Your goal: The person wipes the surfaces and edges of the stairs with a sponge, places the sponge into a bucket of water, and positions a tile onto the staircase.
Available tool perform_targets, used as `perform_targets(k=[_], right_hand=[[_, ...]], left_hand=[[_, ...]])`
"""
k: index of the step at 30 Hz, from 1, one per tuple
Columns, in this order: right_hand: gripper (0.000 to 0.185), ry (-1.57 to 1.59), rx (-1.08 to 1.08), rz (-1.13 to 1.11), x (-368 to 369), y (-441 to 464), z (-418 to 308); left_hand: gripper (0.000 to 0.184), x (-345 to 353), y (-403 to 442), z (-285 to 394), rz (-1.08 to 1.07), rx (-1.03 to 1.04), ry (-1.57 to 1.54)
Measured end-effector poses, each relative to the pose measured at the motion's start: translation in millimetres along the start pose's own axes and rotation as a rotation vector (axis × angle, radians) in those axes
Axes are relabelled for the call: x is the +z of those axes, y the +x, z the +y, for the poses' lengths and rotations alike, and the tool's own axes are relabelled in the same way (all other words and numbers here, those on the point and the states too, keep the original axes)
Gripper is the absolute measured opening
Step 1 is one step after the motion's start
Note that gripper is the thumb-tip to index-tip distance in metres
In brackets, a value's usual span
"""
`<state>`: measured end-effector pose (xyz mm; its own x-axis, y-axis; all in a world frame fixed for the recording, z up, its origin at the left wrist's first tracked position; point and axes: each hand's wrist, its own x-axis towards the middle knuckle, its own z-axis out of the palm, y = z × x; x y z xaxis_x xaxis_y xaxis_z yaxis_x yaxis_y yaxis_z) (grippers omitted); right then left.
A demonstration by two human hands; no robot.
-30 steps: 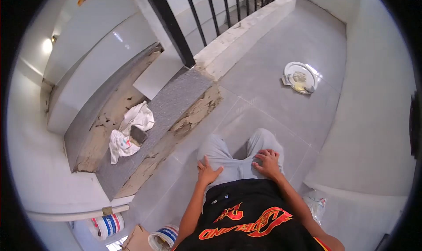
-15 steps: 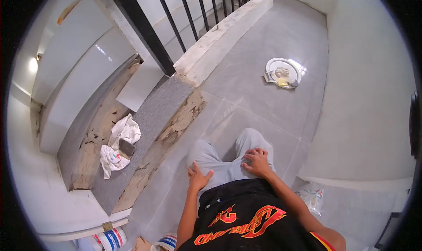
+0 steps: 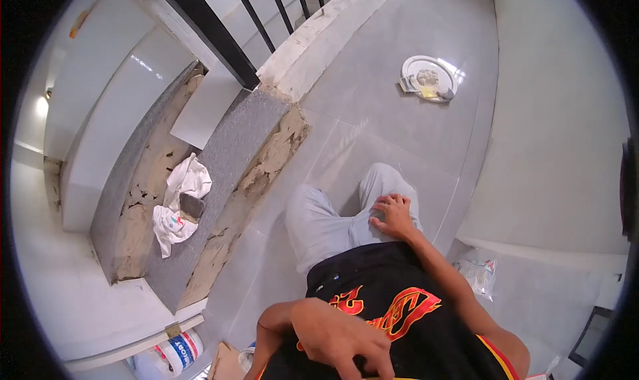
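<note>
My left hand (image 3: 339, 337) is up in front of my chest, over the black jersey (image 3: 416, 310) with red and yellow lettering. Its fingers bend down towards the jersey's yellow-edged trim, and the bottom of the view cuts off the tips, so I cannot see whether they grip the cloth. My right hand (image 3: 394, 215) rests on my thigh in light grey trousers (image 3: 319, 227), fingers loosely spread and nothing in them.
Ahead on the grey tiles lies a round white lid (image 3: 407, 67) with pale paste and small tools. Left, a white cloth (image 3: 190, 180) and a dark block (image 3: 192, 208) lie on a step (image 3: 246, 140) below a black railing (image 3: 206, 30). A plastic bag (image 3: 478, 277) is at right.
My left hand has left my thigh and risen to my chest. The right hand stays on my thigh. The view has tilted slightly downward.
</note>
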<state>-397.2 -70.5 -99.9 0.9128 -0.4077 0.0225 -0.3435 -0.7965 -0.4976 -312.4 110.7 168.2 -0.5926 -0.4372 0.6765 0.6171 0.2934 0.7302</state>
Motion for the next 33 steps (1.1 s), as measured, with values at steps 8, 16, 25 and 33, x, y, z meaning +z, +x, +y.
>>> perform_targets(k=[8, 16, 25, 33], right_hand=[[0.036, 0.037, -0.003, -0.003, 1, -1, 1], [0.037, -0.016, 0.002, -0.009, 2, 2, 0], [0.037, 0.005, -0.045, 0.027, 1, 1, 3], [0.038, 0.021, -0.025, -0.008, 8, -5, 3]], left_hand=[[0.016, -4, 0, 3, 0.712, -0.007, 0.35], [0.08, 9, 57, 17, 0.864, 0.278, -0.869], [0.089, 5, 64, 5, 0.755, 0.313, -1.184], [0.084, 7, 67, -4, 0.761, 0.443, -1.16]])
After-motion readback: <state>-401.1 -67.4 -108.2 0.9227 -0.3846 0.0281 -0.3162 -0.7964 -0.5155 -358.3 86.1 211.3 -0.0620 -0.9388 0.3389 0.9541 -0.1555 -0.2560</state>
